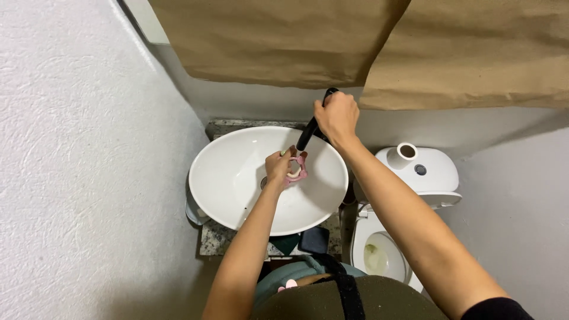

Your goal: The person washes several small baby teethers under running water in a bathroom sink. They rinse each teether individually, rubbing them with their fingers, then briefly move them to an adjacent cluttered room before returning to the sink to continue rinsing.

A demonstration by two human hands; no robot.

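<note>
Left hand (278, 168) pinches a small pink ring-shaped thing (297, 169) over the white oval basin (231, 172), just below the spout of the black tap (309, 134). Right hand (336, 116) is wrapped closed around the top of the tap. Toilet (379, 255) sits to the right, roll of paper (405, 154) on its tank. Brown paper (278, 41) covers the wall above.

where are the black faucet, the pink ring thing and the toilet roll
black faucet (309, 137), head view, on its spout below the right hand (338, 116)
pink ring thing (298, 170), head view, on its rim beside the left hand (278, 167)
toilet roll (405, 154), head view, on its white side
</note>
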